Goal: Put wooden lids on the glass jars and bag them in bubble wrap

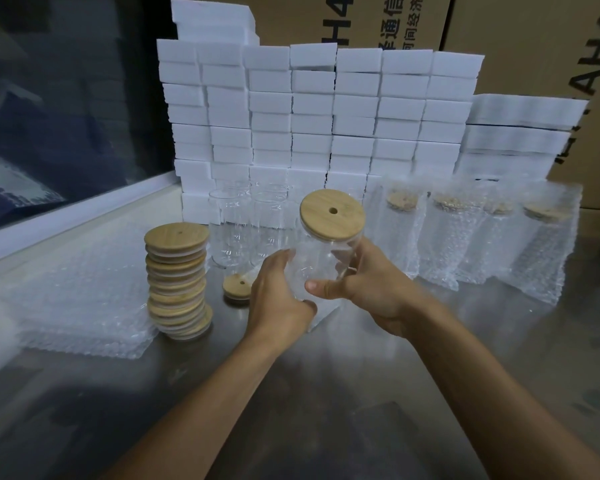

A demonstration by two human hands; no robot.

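On the table, the lid stack stands left of centre, with a pile of bubble wrap to its left. A single lid lies just right of the stack. Behind that lid stand empty jars. A lidded jar is held at centre between the left hand and right hand. To the right stands a row of bagged jars. White boxes are stacked behind everything, with cartons behind them.

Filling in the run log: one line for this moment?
step: lidding done, bagging pending | both hands: left hand, right hand grip lidded glass jar | wooden lid on
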